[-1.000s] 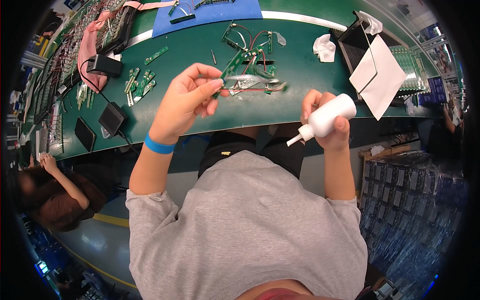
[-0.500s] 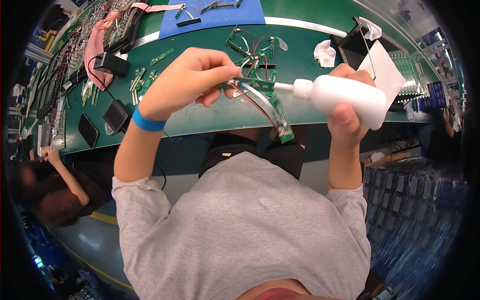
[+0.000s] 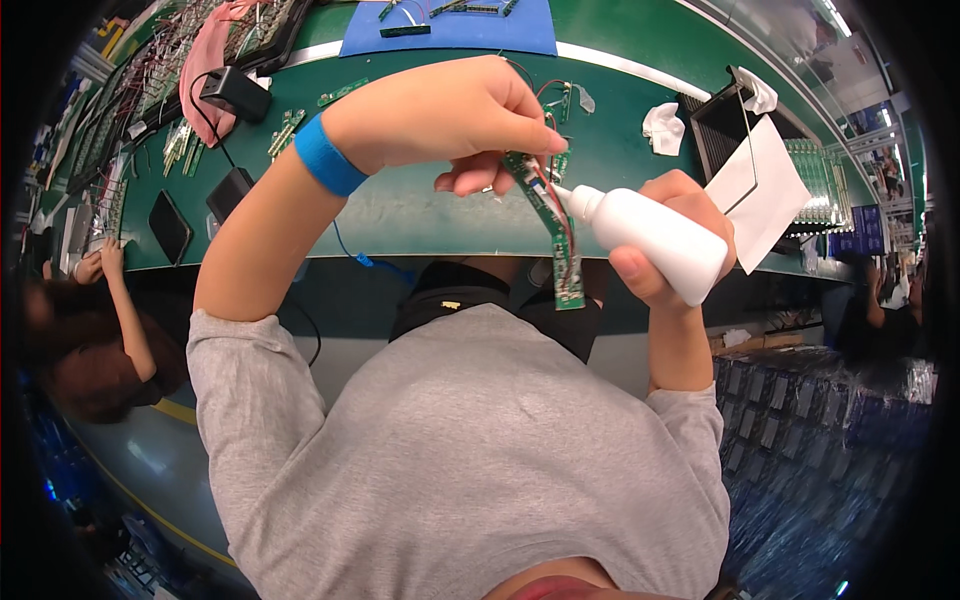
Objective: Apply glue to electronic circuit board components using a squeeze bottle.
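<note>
Head camera: the person's left hand (image 3: pixel 470 112) pinches the top end of narrow green circuit-board strips (image 3: pixel 568 285), thumb against fingers, and the strips dangle over the table's near edge. At least two hang there, linked by red and white wires; the pinched end itself hides behind the fingertips. Across from it, the right hand (image 3: pixel 692 195) wraps round one white plastic squeeze bottle (image 3: pixel 660 240), its palm hidden by the bottle. The slim nozzle points left and meets the strips in the picture; whether it actually touches, I can't tell.

More wired green boards (image 3: pixel 566 102) lie beyond the left hand, partly covered, so no sure count. One bright blue wristband (image 3: pixel 328 156) circles the left wrist. Two black boxy adapters (image 3: pixel 236 94) sit at left, the nearer one half behind the forearm, with one flat black rectangular slab (image 3: pixel 170 227) beside it. Two crumpled white tissues (image 3: pixel 663 129): one on the green tabletop (image 3: pixel 430 228), one atop the black ridged rack (image 3: pixel 706 118). One blue mat (image 3: pixel 450 36) runs off the top edge.

On to markings: film-wrapped dark blue boxes (image 3: pixel 775 405) at lower right carry pale labels, too small to read; the yellow mark on the black shorts (image 3: pixel 425 318) is illegible too.
</note>
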The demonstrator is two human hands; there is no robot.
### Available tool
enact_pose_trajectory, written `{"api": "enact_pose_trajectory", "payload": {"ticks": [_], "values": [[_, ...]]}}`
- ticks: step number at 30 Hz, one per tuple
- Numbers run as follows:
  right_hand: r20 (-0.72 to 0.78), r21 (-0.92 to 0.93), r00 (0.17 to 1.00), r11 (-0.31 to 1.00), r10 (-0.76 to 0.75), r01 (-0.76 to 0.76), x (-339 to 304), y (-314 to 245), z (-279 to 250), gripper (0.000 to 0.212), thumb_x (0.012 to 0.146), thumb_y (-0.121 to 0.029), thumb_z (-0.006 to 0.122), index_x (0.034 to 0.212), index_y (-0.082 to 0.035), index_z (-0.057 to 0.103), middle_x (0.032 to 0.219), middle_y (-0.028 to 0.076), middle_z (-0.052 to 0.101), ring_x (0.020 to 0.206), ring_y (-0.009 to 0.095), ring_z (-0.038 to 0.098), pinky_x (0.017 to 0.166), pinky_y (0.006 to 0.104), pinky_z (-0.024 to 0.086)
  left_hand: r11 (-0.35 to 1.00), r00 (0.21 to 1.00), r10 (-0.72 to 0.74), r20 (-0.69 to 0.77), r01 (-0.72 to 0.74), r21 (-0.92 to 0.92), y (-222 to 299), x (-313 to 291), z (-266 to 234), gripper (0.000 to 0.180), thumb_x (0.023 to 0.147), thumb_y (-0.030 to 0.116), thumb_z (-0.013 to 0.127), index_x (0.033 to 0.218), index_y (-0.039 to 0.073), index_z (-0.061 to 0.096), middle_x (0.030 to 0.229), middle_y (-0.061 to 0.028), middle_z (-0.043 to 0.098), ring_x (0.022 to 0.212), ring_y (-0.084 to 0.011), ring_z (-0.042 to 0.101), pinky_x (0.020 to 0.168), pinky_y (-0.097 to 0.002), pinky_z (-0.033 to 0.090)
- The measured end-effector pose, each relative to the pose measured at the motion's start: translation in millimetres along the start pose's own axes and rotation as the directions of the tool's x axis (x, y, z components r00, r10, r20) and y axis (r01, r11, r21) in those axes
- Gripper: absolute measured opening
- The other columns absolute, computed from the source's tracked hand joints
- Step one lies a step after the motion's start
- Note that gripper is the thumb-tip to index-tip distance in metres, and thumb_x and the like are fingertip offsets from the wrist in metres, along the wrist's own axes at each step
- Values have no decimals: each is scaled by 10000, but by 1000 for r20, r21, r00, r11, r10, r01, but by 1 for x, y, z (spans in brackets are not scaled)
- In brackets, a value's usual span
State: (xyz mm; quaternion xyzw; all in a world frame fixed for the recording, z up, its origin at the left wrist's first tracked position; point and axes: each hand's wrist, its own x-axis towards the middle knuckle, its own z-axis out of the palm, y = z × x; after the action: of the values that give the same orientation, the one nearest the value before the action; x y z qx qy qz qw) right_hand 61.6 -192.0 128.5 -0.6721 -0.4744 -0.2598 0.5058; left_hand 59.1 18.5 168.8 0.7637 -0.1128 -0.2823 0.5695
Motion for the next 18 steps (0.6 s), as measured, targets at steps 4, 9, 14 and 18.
{"api": "enact_pose_trajectory", "payload": {"ticks": [4,9,14,18], "values": [[-5,-56,999,997,-48,48,-2,3,4,381,606,-352,732,590,-29,530,539,46,520,424,140,501,369,217,383,1000,1000,7,1,-7,-24,-2,2,-1,286,827,210,518,716,-51,547,508,-65,515,316,-75,443,300,-180,325],[-4,-81,998,995,-55,54,-5,4,8,410,597,-396,729,580,-36,534,537,36,520,418,136,500,364,221,384,997,999,-2,34,5,-71,-8,5,-3,279,831,199,513,729,-58,552,503,-72,518,311,-89,460,296,-186,335],[30,-123,997,990,-65,68,-6,5,11,407,594,-401,731,582,-39,545,535,30,524,419,136,503,365,227,389,995,999,3,40,1,-104,-14,8,-4,268,832,186,509,736,-61,555,505,-74,522,309,-92,465,294,-185,337],[-8,-90,998,994,-67,66,-6,6,14,402,592,-399,733,586,-42,550,536,27,528,423,137,508,368,228,391,993,999,1,34,3,-121,-16,9,-5,264,829,184,512,739,-61,557,504,-72,522,312,-92,470,293,-184,338]]}}
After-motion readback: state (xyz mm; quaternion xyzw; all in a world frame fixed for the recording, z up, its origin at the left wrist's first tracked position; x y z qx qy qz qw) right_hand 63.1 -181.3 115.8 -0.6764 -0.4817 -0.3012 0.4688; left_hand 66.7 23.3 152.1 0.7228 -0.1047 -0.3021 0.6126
